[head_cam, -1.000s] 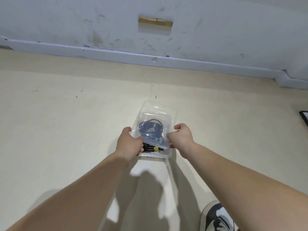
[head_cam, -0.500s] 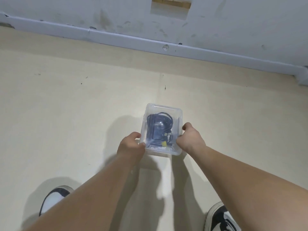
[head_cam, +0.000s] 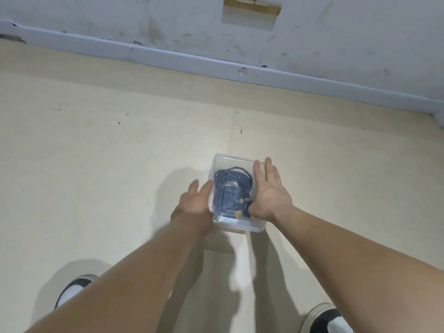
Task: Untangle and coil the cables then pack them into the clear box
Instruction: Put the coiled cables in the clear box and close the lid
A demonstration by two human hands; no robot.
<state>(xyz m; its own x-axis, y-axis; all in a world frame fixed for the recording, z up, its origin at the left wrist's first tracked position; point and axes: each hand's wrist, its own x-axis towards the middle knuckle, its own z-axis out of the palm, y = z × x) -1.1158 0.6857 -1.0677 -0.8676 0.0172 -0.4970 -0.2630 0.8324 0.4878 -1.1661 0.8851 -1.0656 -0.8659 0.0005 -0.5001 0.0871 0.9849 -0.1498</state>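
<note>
On the cream floor (head_cam: 96,164), a short way out from the grey baseboard (head_cam: 216,61) and the scuffed wall (head_cam: 336,32), the clear box (head_cam: 240,226) sits upright with its long sides running away from the person. A clear lid (head_cam: 224,162) covers the box. The cables (head_cam: 231,186) are inside, packed as a dark blue-black coil that fills most of the interior. A small yellow tag (head_cam: 238,213) shows at the near end of the coil, and a dark connector lies just beside it, toward the right wall.

Both hands flank the box at its near half. The left hand (head_cam: 192,207) lies along the left wall, with its fingers (head_cam: 204,188) straight, released, and pointing away from the person. The edge of this hand touches or nearly touches the wall; which of the two cannot be told. The right hand (head_cam: 270,195) lies along the right wall, back up, with its fingers (head_cam: 269,169) extended and slightly spread, grasping nothing. Its thumb overlaps the right rim near the connector. Neither hand curls round the box.

Both forearms reach in from the bottom of the view. A left shoe (head_cam: 72,292) and a right shoe (head_cam: 326,320), black and white, stand on the floor well behind the box. Shadows of the arms fall on the floor to the left of and below the box. A brown wooden block (head_cam: 252,7) is fixed high on the wall.
</note>
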